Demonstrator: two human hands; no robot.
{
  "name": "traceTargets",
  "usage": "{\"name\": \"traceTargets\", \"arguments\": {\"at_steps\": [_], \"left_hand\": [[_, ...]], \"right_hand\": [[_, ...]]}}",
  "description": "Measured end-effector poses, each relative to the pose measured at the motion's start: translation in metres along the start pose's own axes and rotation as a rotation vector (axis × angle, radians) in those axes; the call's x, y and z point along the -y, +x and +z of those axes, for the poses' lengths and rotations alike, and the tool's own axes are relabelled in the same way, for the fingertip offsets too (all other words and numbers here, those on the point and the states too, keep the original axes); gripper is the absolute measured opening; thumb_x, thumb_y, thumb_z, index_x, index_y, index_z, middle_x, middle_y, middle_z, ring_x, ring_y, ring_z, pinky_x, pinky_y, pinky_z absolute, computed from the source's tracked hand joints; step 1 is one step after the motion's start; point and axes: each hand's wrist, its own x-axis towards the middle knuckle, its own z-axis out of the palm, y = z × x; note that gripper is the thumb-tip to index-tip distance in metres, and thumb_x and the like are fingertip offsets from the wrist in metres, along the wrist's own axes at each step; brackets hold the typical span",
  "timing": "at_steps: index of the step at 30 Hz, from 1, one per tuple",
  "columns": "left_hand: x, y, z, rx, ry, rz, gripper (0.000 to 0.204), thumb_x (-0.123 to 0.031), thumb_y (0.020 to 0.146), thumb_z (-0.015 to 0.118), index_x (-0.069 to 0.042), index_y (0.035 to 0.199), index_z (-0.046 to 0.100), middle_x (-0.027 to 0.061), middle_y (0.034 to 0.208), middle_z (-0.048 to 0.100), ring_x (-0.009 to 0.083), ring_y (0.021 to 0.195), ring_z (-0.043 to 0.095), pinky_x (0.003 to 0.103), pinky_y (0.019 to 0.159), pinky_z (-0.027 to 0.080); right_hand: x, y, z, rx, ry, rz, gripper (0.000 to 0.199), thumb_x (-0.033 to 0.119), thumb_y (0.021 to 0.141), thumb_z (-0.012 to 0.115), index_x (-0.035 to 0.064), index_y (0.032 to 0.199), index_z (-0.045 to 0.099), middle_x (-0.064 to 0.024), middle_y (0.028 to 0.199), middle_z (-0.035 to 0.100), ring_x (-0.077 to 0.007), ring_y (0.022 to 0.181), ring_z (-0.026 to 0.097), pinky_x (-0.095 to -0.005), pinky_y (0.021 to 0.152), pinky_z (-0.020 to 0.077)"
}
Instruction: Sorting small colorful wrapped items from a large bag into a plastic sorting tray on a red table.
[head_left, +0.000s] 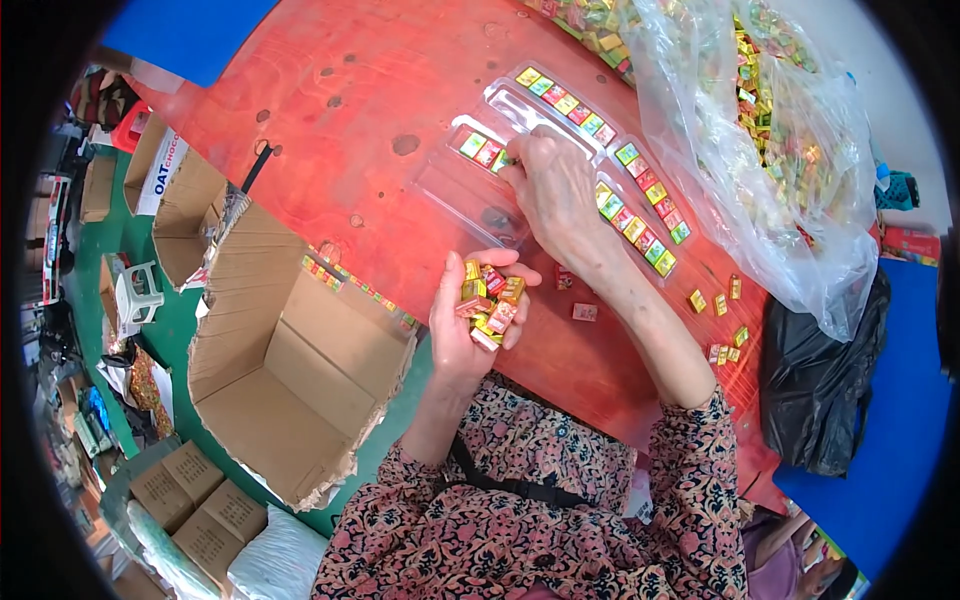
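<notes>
Several small block-shaped wrapped candies (490, 300), yellow and red, lie heaped in my left hand (460, 325), which is cupped palm up by the table's near edge. My right hand (556, 190) reaches over a clear plastic tray (460, 205) with long compartments. Its fingertips are pinched at the end of a short row of candies (486, 150) in the left compartment; the piece between them is mostly hidden. Fuller rows of candies (566, 103) fill the far compartment, and more candies (637, 232) line the right ones. The middle of the tray is partly covered by my hand.
Loose candies (720, 303) are scattered on the red table (330, 150) to the right. A large clear bag (760, 180) of candies stands at the far right, above a black plastic bag (825, 380). An open cardboard box (300, 370) is at the left edge.
</notes>
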Motion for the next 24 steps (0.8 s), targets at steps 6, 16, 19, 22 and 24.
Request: {"name": "traceTargets", "arguments": {"at_steps": [6, 16, 19, 22, 24], "left_hand": [[0.000, 0.000, -0.001, 0.013, -0.010, 0.001, 0.053, -0.043, 0.097, 0.023, -0.001, 0.109, 0.052, 0.0212, 0.093, 0.061, 0.0172, 0.057, 0.054, 0.024, 0.037, 0.039], [0.000, 0.000, -0.002, 0.030, -0.030, -0.010, 0.053, -0.043, 0.097, 0.022, -0.001, 0.109, 0.052, 0.0206, 0.094, 0.061, 0.0171, 0.058, 0.054, 0.024, 0.038, 0.040], [0.001, 0.001, -0.003, 0.045, -0.038, -0.009, 0.053, -0.043, 0.097, 0.022, -0.001, 0.108, 0.052, 0.0204, 0.094, 0.061, 0.0172, 0.058, 0.054, 0.024, 0.038, 0.040], [0.001, 0.000, -0.001, 0.009, -0.017, 0.012, 0.053, -0.042, 0.098, 0.021, 0.000, 0.110, 0.052, 0.0226, 0.094, 0.059, 0.0164, 0.057, 0.052, 0.022, 0.035, 0.038], [0.001, 0.000, -0.002, 0.004, -0.030, 0.003, 0.053, -0.042, 0.098, 0.022, 0.000, 0.110, 0.052, 0.0225, 0.094, 0.059, 0.0164, 0.057, 0.052, 0.022, 0.035, 0.038]], "right_hand": [[0.000, 0.001, 0.001, 0.005, 0.041, 0.011, 0.016, 0.004, 0.069, 0.068, -0.0041, 0.082, 0.060, -0.0209, 0.081, 0.058, -0.0372, 0.077, 0.059, -0.0437, 0.065, 0.0453], [-0.001, 0.001, -0.002, -0.080, 0.135, -0.048, 0.016, 0.002, 0.069, 0.066, -0.0046, 0.080, 0.055, -0.0208, 0.080, 0.058, -0.0388, 0.074, 0.058, -0.0439, 0.065, 0.0451], [-0.010, 0.005, 0.000, -0.010, 0.193, -0.011, 0.017, 0.003, 0.068, 0.066, -0.0051, 0.080, 0.056, -0.0204, 0.074, 0.059, -0.0360, 0.068, 0.058, -0.0412, 0.064, 0.0459], [-0.009, 0.009, -0.008, 0.062, 0.287, 0.028, 0.016, 0.004, 0.069, 0.066, -0.0036, 0.080, 0.057, -0.0142, 0.067, 0.060, -0.0239, 0.063, 0.059, -0.0331, 0.058, 0.0456], [-0.009, 0.011, -0.021, 0.145, 0.634, 0.262, 0.014, 0.005, 0.070, 0.067, -0.0013, 0.079, 0.059, -0.0061, 0.066, 0.060, -0.0120, 0.062, 0.056, -0.0258, 0.053, 0.0423]]}}
